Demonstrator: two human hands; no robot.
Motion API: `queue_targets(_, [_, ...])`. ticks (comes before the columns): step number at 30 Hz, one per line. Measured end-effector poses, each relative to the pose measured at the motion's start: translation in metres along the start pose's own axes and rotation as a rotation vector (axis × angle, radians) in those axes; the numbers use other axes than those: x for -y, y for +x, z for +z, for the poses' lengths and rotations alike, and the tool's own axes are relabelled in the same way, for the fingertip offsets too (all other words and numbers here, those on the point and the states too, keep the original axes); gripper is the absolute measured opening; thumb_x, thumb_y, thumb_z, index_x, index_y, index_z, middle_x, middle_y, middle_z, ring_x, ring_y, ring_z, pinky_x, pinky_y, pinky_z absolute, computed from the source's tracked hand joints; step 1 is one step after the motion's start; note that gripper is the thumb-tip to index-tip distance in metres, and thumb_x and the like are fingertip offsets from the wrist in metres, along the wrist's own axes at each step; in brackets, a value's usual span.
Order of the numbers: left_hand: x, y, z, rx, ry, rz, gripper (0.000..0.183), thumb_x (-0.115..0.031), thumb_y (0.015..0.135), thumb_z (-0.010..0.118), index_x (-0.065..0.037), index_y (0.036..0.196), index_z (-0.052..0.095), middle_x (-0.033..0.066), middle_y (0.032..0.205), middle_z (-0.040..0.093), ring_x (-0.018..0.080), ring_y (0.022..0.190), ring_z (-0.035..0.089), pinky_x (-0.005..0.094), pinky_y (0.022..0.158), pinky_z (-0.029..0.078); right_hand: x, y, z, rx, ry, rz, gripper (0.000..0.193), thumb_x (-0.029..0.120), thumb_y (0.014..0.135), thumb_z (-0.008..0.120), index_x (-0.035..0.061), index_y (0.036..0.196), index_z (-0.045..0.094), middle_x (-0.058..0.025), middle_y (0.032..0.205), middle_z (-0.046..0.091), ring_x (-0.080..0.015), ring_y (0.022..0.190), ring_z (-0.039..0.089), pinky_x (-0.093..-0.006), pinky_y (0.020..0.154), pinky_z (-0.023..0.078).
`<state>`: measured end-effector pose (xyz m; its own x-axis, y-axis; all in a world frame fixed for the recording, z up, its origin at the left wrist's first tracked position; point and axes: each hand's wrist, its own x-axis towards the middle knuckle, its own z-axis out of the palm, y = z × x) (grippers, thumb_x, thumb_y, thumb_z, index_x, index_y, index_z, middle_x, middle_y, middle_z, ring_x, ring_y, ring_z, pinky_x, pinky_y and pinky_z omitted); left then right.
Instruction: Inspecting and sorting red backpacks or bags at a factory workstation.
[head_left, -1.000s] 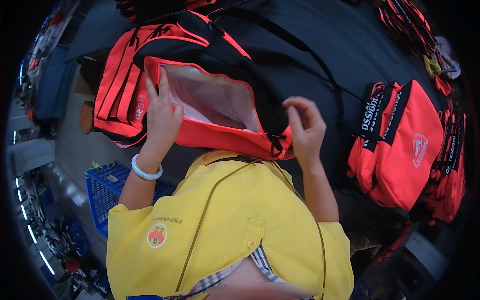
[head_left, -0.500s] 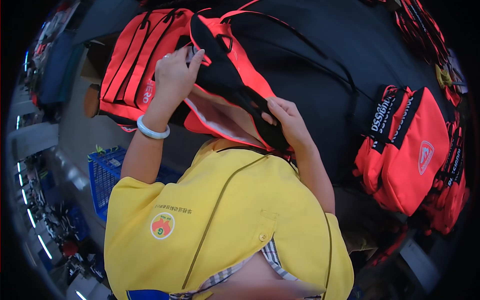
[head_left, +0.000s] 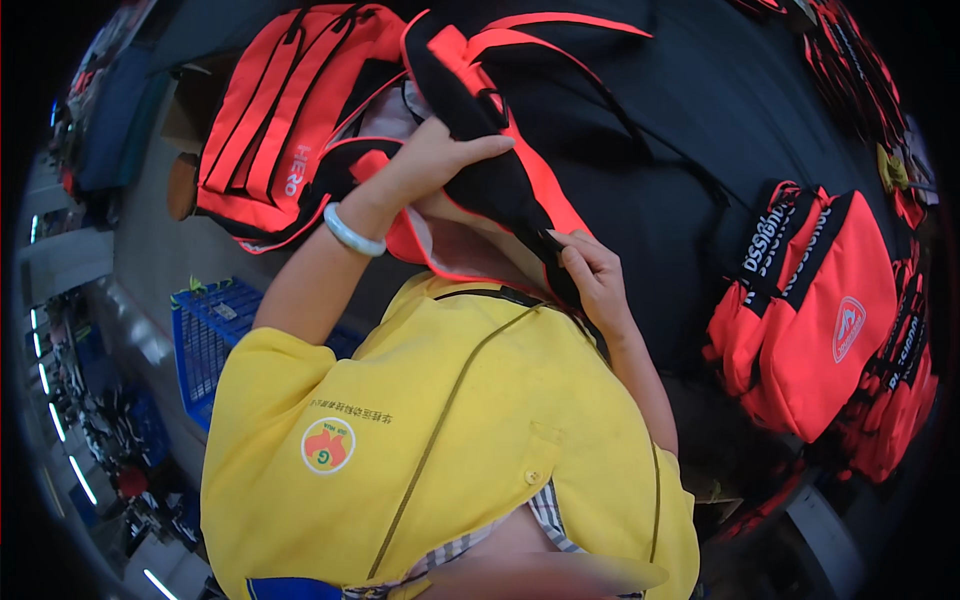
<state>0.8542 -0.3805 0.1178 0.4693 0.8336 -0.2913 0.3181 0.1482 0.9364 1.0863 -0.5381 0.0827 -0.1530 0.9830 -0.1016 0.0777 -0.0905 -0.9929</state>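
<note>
Clearly, the red-and-black bag (head_left: 547, 190) lies open on the dark table (head_left: 720, 100), under and between the fingers of both hands. The left hand (head_left: 430, 165) lays its thumb out across the black panel (head_left: 490, 195), but its other fingers go out of sight, so I cannot tell whether they close on the cloth. Nearer to the body, the right hand (head_left: 597, 280) pinches the edge of this panel between thumb and bent fingers. Pale lining (head_left: 458, 245) shows below the left fingers, and a red strap (head_left: 560, 17) lies beyond them. Left of these fingers is a red pocketed section (head_left: 260, 160); perhaps it belongs to the same bag, the join is poorly seen. I judge the bag light, soft and floppy, hardly fragile; the seamed rim seems the firmest place to hold.
</note>
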Motion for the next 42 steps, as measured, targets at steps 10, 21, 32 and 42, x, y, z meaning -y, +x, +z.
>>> queue_targets(10, [-0.025,-0.05,0.04,-0.019,-0.158,0.094,0.032,-0.023,0.083,0.076,0.0,0.102,0.067,0.0055,0.095,0.067,0.0147,0.089,0.062,0.0303,0.082,0.049,0.075,0.055,-0.004,-0.17,-0.242,-0.236,0.019,0.014,0.09,0.063,-0.0001,0.103,0.062,-0.0052,0.098,0.057,-0.0104,0.085,0.052,-0.0226,0.076,0.042])
queue_targets(21, [-0.071,-0.062,-0.124,-0.099,0.857,0.236,0.028,-0.029,0.09,0.064,-0.001,0.088,0.064,0.0104,0.081,0.062,0.0236,0.087,0.059,0.0435,0.094,0.039,0.089,0.064,-0.091,-0.196,0.669,-0.292,0.014,0.016,0.094,0.056,0.0029,0.091,0.057,-0.0021,0.088,0.056,-0.0088,0.079,0.049,-0.0227,0.073,0.04])
queue_targets(32, [-0.175,-0.052,0.006,0.086,0.457,1.133,0.025,-0.022,0.086,0.07,-0.002,0.083,0.056,0.0076,0.068,0.052,0.0261,0.064,0.051,0.0395,0.086,0.046,0.205,0.027,-0.047,-0.252,-1.012,-0.593,0.02,0.024,0.089,0.068,0.0047,0.089,0.063,-0.0097,0.074,0.056,-0.0134,0.071,0.056,-0.0291,0.065,0.042])
queue_targets(42, [-0.148,0.008,-0.042,0.377,0.158,0.62,0.026,-0.025,0.101,0.05,-0.004,0.087,0.054,-0.0094,0.076,0.038,0.0002,0.07,0.036,0.0185,0.062,0.032,0.186,0.014,-0.193,-0.463,-0.708,-0.322,0.04,0.03,0.099,0.055,0.0013,0.072,0.049,0.0063,0.065,0.035,-0.004,0.062,0.031,-0.0227,0.055,0.025])
